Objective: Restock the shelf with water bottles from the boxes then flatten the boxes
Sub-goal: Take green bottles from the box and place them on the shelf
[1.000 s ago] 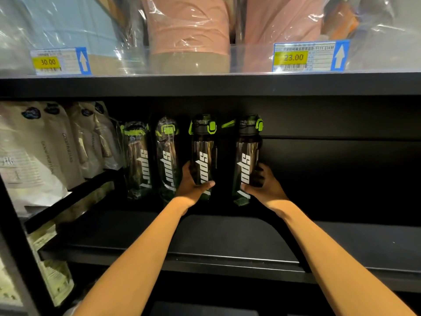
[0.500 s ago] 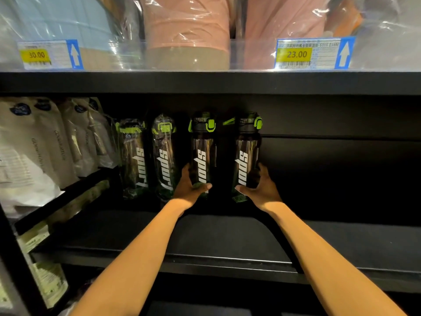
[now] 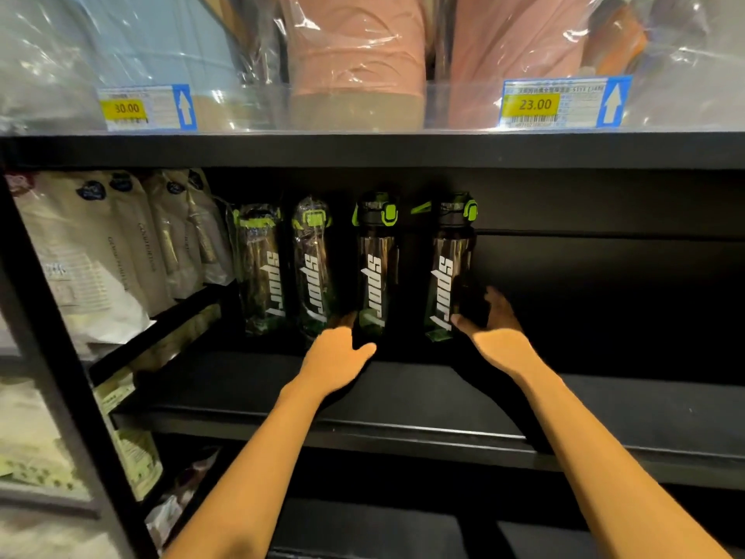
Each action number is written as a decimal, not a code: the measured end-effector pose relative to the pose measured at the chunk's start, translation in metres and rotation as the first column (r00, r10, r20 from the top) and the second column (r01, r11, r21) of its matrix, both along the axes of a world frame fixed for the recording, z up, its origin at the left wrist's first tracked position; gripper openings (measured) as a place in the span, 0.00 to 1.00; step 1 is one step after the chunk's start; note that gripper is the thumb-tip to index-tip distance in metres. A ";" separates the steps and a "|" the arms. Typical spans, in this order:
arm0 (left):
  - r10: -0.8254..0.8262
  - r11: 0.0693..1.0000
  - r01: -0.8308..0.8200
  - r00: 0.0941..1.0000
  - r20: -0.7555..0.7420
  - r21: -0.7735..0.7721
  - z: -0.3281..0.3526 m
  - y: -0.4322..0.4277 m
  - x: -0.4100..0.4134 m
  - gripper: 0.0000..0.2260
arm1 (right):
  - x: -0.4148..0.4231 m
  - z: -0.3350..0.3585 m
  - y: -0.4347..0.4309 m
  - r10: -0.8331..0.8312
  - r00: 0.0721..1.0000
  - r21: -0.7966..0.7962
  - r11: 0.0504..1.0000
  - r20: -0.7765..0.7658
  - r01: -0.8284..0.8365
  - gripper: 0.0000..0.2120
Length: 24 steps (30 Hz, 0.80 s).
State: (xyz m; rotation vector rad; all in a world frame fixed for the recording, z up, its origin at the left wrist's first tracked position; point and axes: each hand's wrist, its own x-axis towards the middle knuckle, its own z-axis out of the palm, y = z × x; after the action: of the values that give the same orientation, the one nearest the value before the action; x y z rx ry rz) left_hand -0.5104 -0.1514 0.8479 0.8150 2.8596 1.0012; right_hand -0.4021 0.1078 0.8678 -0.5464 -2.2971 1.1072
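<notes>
- Shelf (image 3: 443, 397): black board, the reference for all positions below.
- Pouches (image 3: 100, 256): pale, stacked upright in the compartment past the shelf's left end.
- 30.00 tag (image 3: 147, 108): on the ledge above the shelf, left part.
- First bottle (image 3: 262, 268) and second bottle (image 3: 314, 268): dark with green lids, in clear film, upright at the back of the shelf, left of its middle, just beside each other.
- Third bottle (image 3: 377, 268): unwrapped, upright at the shelf's back, near its middle.
- Left hand (image 3: 338, 357): loosely cupped at the third bottle's base, fingers up along its left side, thumb splayed out below it; no clamp visible.
- Fourth bottle (image 3: 449, 272): unwrapped, upright at the shelf's back, right of the third bottle, a gap between them.
- Right hand (image 3: 500, 336): thumb tip touches the fourth bottle's lower front; fingers spread in shadow to its right. Cannot tell whether it grips.
- 23.00 tag (image 3: 564, 102): on the ledge above the shelf, right part.
</notes>
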 end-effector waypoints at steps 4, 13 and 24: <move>0.014 0.994 0.025 0.936 -0.353 0.104 -0.018 -0.049 0.074 0.25 | 0.085 -0.022 -0.042 -0.091 0.992 0.313 0.943 -0.090 0.114 0.34; -0.087 0.988 0.125 0.931 -0.355 0.088 -0.148 -0.130 0.201 0.25 | 0.242 -0.179 -0.122 -0.137 0.985 0.513 0.841 -0.103 0.171 0.34; -0.257 0.963 0.258 0.966 0.035 -0.073 -0.304 -0.178 0.356 0.30 | 0.488 -0.332 -0.205 -0.318 0.850 0.357 0.919 0.421 0.167 0.38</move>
State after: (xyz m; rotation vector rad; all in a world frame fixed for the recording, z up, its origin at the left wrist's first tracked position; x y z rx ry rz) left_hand -0.1546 -0.3298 0.5438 1.1219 2.6604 0.8566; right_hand 0.0861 -0.0976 0.5360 -1.0432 -2.6422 0.5061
